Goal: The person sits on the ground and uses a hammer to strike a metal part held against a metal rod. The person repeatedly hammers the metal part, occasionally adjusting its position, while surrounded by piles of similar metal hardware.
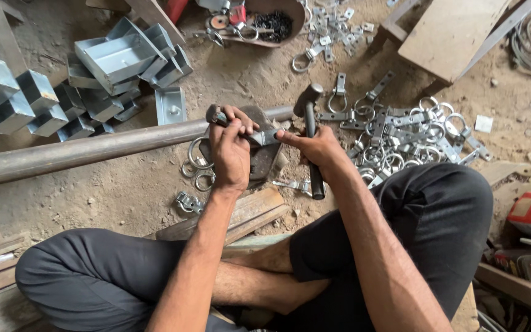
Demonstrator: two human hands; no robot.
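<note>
My left hand [230, 150] is closed around a dark punch-like tool [215, 115] and pinches one end of a small flat metal strip [266, 136]. Over a dark metal block [264, 157] on the dirt floor, my right hand [314, 146] holds the strip's other end with its fingertips. A hammer [310, 132] with a dark handle lies under my right hand, its head pointing away from me. Loose metal rings [196, 165] lie just left of the block.
A long steel pipe [93, 147] runs across the floor behind the block. Grey metal brackets [118, 58] are stacked at the upper left. A heap of ring-and-strip hardware [407, 135] lies to the right. Wooden boards [450, 31] sit at the top right. My crossed legs fill the foreground.
</note>
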